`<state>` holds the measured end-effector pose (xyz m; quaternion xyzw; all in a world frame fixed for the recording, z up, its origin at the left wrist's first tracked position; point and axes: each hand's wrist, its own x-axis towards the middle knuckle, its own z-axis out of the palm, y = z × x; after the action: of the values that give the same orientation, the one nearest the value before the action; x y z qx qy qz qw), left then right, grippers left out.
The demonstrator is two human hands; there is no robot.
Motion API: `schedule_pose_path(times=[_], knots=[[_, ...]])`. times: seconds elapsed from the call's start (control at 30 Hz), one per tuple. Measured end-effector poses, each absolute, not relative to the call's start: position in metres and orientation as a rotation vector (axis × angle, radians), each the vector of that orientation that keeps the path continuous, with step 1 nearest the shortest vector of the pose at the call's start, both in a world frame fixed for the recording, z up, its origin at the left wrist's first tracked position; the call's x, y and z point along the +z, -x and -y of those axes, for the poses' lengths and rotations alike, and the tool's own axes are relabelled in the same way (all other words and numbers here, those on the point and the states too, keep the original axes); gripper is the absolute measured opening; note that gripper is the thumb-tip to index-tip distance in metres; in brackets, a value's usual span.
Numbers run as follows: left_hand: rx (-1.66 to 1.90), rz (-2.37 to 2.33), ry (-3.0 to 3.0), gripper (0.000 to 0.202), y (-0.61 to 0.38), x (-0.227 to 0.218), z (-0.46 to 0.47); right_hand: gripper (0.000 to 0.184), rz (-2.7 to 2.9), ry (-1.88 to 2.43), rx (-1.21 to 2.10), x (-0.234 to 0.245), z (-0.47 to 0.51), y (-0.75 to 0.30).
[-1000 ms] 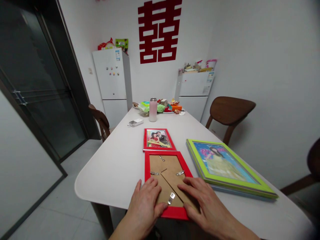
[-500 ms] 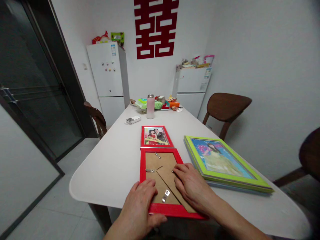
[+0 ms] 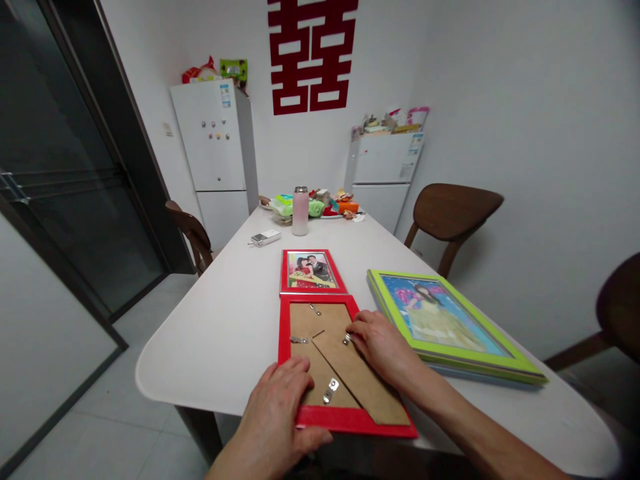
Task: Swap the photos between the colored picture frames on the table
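Note:
A red picture frame [image 3: 350, 421] lies face down near the table's front edge, its brown backing board [image 3: 320, 357] upward. The board carries a folded stand leg [image 3: 367, 383]. Around it sit small metal turn clips: a top one [image 3: 315, 309], a left one [image 3: 299, 340] and a bottom one [image 3: 331, 391]. My left hand [image 3: 283, 403] grips the frame's lower left, fingers over its side and thumb along the front edge. My right hand [image 3: 383, 350] has its fingertips closed at the right-hand metal clip [image 3: 347, 339], partly covering it.
Touching the far edge is a second red frame [image 3: 313, 270], photo up. On the right lies a green picture frame [image 3: 445, 317] stacked on others. Farther back on the white table [image 3: 210, 347] are a small silver device [image 3: 265, 238], a pink bottle [image 3: 301, 212] and packets [image 3: 283, 205].
My right hand has lifted and shifted slightly away from me, so more of the right-hand clip and stand leg show. My left hand stays on the frame.

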<state>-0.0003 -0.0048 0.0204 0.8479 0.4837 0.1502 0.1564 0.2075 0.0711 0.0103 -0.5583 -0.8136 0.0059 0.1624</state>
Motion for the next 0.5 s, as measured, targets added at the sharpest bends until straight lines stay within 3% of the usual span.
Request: schedule_pose_path(times=[0.5], knots=[[0.507,-1.411,-2.385,0.054,0.001,0.015,0.009,0.026,2.338,1.521,0.074,0.015,-0.056,-0.208]])
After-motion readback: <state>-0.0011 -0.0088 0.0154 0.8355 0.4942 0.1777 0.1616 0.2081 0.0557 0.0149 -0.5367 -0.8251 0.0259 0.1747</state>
